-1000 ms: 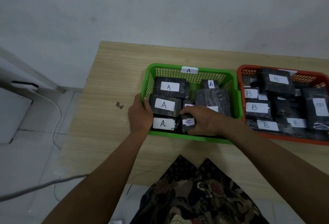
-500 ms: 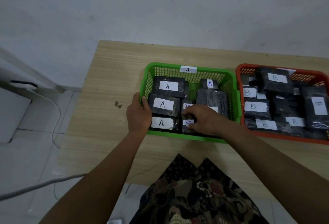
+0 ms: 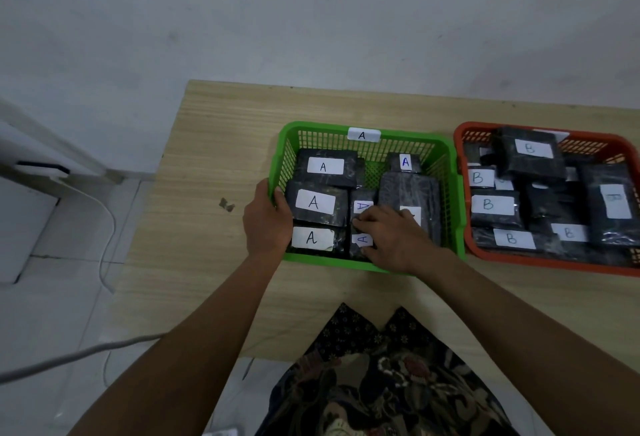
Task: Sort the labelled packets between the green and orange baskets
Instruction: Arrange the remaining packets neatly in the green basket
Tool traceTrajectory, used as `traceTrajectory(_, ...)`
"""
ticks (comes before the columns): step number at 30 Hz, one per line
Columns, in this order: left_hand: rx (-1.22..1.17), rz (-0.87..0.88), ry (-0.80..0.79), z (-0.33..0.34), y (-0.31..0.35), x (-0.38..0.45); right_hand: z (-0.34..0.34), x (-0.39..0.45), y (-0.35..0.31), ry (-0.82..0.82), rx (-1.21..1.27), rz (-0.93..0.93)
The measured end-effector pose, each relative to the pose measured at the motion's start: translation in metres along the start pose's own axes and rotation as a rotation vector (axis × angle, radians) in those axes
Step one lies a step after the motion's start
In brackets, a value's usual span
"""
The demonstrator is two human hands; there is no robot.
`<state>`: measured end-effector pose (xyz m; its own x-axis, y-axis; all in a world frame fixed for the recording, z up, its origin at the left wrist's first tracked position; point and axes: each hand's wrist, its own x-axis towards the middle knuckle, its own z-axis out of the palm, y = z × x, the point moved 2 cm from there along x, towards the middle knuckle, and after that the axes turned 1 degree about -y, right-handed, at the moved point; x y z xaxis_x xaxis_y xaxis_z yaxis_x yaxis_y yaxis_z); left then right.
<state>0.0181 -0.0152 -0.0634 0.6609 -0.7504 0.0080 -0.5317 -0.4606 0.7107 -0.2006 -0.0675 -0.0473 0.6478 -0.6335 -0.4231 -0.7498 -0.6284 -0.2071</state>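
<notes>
The right hand (image 3: 394,238) reaches into the green basket (image 3: 367,264) over its near rim, palm down, fingers curled onto a small black packet (image 3: 360,245) whose white label reads A. The fingertips (image 3: 362,226) press at the packet's 12 o'clock edge and the thumb lies at its 6 o'clock side, so the hand is closed around this packet. At 12 o'clock from the fingertips another small packet (image 3: 362,201) shows a partly covered label. At 2 o'clock from the hand a long black packet (image 3: 408,189) lies lengthwise, with a small A-labelled one (image 3: 405,161) at its far end.

The left hand (image 3: 268,224) clamps the basket's left rim, at 9 o'clock from the right hand, thumb hooked inside the mesh wall and fingers outside. Just at 3 o'clock from that thumb three A packets are stacked in a column: the nearest (image 3: 313,238), the middle (image 3: 315,201) and the farthest (image 3: 325,167). A white A tag (image 3: 363,134) sits on the basket's far rim.

At 3 o'clock from the green basket, just beside it, stands the orange basket (image 3: 554,264), filled with black packets labelled B (image 3: 491,205). Both baskets rest on the pale wood-grain surface (image 3: 214,165). At 9 o'clock of the surface a white cable (image 3: 104,227) runs across the tiled floor.
</notes>
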Motion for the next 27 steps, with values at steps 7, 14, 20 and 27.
traceTrajectory(7,-0.007,-0.007,-0.006,-0.002,0.001,0.001,-0.020,0.026,-0.015,0.218,0.180,0.044)
traceTrajectory(14,-0.100,-0.003,-0.053,-0.004,-0.002,0.000,-0.016,0.093,-0.043,0.115,0.330,-0.005)
traceTrajectory(20,-0.140,-0.015,-0.049,-0.005,-0.004,0.002,-0.006,0.099,-0.047,0.144,0.158,-0.006)
traceTrajectory(27,-0.067,0.009,-0.040,-0.004,0.001,0.003,-0.013,0.098,-0.052,0.049,0.156,0.004)
